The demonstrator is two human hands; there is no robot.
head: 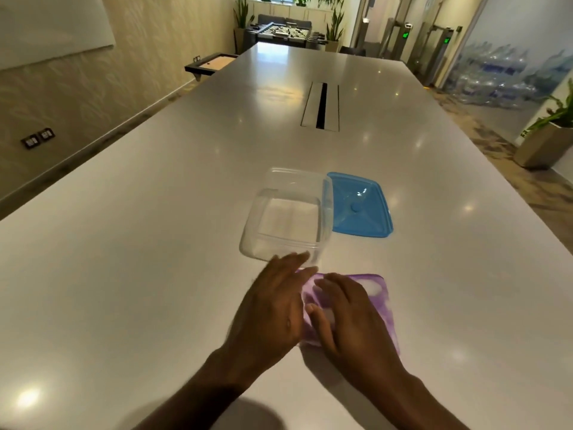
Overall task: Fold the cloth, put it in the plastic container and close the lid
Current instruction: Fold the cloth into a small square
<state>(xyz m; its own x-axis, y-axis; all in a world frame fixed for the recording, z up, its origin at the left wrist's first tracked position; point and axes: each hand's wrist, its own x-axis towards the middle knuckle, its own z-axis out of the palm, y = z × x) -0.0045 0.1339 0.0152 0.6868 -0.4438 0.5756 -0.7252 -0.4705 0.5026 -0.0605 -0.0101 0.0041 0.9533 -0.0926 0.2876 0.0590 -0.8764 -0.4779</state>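
Note:
A purple and white cloth (376,294) lies folded small on the white table, just in front of me. My right hand (347,315) rests flat on top of it, fingers spread, covering most of it. My left hand (274,302) lies flat at the cloth's left edge, fingers stretched toward the container; it is motion-blurred. The clear plastic container (286,218) stands open and empty just beyond my hands. Its blue lid (359,206) lies on the table, touching the container's right side.
The long white table (155,243) stretches away from me, with a cable slot (321,105) in its middle. A potted plant (545,141) stands on the floor at the right, and a foosball table stands beyond the far end.

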